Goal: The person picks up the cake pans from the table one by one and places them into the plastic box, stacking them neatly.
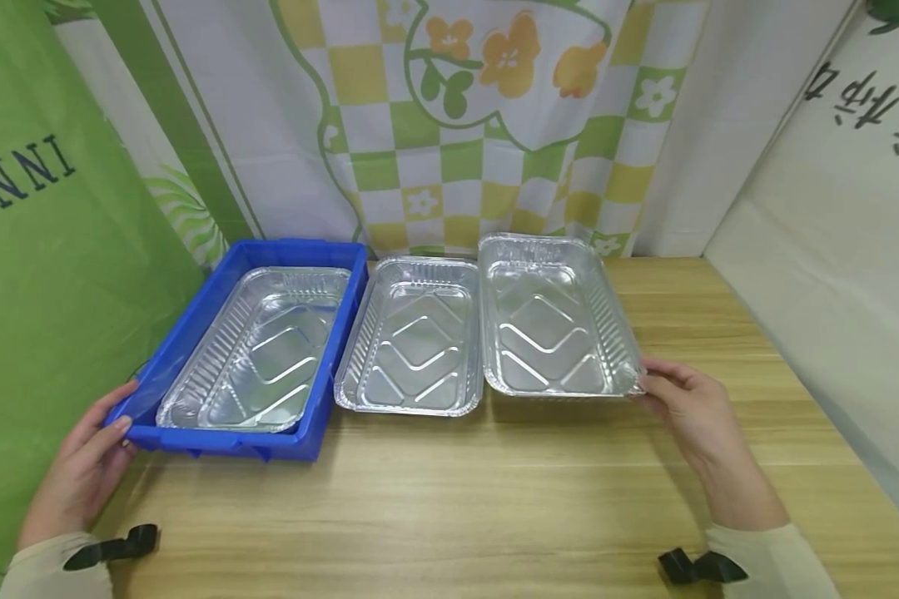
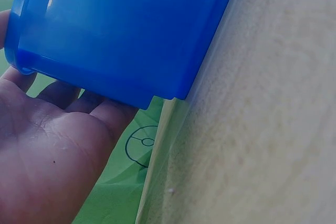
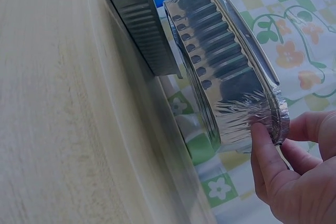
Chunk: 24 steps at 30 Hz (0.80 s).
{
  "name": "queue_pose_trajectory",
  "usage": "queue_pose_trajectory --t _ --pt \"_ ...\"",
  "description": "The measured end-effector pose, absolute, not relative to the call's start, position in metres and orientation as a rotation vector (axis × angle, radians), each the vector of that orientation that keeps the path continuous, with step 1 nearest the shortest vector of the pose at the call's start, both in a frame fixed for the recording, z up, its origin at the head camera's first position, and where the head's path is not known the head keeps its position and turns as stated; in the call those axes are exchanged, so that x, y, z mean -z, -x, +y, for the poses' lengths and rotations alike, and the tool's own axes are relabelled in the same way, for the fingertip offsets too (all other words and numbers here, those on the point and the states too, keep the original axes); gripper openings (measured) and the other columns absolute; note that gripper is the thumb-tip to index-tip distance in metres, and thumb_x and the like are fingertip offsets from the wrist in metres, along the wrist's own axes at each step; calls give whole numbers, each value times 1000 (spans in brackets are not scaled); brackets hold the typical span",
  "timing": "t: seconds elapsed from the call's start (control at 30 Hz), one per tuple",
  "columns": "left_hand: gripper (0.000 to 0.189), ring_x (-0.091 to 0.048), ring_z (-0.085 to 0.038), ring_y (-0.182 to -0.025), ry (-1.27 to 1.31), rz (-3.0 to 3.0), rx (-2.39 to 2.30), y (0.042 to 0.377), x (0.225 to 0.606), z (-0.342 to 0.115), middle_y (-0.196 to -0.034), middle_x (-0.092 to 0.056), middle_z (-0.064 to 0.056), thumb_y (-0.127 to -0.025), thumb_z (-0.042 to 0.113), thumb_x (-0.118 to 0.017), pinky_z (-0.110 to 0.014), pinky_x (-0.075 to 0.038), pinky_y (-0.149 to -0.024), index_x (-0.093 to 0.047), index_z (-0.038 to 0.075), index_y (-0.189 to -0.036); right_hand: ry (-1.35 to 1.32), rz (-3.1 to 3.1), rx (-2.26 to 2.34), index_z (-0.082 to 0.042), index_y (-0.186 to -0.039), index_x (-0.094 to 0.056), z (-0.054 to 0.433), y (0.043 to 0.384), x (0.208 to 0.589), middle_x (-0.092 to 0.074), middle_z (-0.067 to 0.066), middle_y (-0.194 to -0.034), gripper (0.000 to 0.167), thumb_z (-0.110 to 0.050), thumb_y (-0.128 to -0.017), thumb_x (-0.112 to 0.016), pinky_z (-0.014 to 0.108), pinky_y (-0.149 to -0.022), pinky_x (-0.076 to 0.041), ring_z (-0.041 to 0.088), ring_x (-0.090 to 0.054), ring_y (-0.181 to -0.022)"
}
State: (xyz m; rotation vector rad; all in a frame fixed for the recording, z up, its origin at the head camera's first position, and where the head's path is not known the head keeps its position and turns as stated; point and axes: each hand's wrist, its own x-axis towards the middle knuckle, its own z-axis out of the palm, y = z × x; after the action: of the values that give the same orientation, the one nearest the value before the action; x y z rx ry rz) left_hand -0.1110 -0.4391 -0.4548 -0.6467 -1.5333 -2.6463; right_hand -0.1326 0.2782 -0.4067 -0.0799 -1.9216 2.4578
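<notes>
My left hand [image 1: 88, 466] grips the near left corner of a blue plastic bin [image 1: 322, 416], thumb over the rim and fingers against its outside wall. A foil tray [image 1: 285, 358] lies inside that bin. With thumb and fingers my right hand [image 1: 692, 416] pinches the near right corner of another foil tray [image 1: 547, 324]. In the right wrist view this pinched foil tray [image 3: 215, 61] is raised off the table. Between bin and raised tray, a middle foil tray [image 1: 423, 349] sits on the table, its right rim alongside the raised one.
The wood-grain table [image 1: 457, 499] runs toward me and to the right. A checked flower-print curtain [image 1: 449, 166] hangs behind the trays. Green cloth [image 1: 52, 274] borders the left side, close to the bin, and a white cloth [image 1: 831, 241] the right.
</notes>
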Motion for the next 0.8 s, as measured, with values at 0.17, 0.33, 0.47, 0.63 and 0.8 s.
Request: queue_pose_trajectory --t 0.17,0.33,0.47,0.63,0.8 --pt "53 -49 -23 -130 660 -1547 2628 111 455 -440 -147 -40 -12 -99 -15 -18 -32 -41 -105 -21 -8 -151 55 -1925 -2450 6 -113 -66 275 134 404 -67 9 -105 22 4 -91 -66 27 -85 -56 18 -68 -93" --pt "53 -49 -23 -130 662 -1527 2644 110 455 -439 -147 -41 -11 -99 -16 -18 -33 -39 -106 -20 -8 -151 29 -1899 -2458 6 -112 -65 269 134 402 -68 9 -104 21 5 -91 -65 28 -85 -56 18 -69 -92" --pt "53 -48 -23 -130 666 -1518 2648 110 455 -439 -147 -41 -11 -99 -16 -18 -33 -39 -106 -20 -9 -151 4 -1863 -2471 7 -111 -66 265 134 399 -68 11 -103 20 7 -91 -64 29 -85 -56 19 -69 -91" --pt "52 -49 -23 -130 669 -1521 2648 111 455 -439 -147 -40 -12 -99 -16 -18 -33 -40 -106 -20 -9 -151 -20 -1814 -2498 4 -108 -69 259 136 397 -69 11 -102 20 10 -90 -64 29 -83 -57 19 -69 -90" --pt "52 -48 -23 -130 673 -1522 2645 111 454 -439 -147 -40 -12 -99 -16 -18 -33 -40 -106 -19 -9 -151 -26 -1805 -2504 3 -106 -70 254 137 395 -69 10 -101 20 11 -89 -64 30 -84 -57 19 -69 -90"
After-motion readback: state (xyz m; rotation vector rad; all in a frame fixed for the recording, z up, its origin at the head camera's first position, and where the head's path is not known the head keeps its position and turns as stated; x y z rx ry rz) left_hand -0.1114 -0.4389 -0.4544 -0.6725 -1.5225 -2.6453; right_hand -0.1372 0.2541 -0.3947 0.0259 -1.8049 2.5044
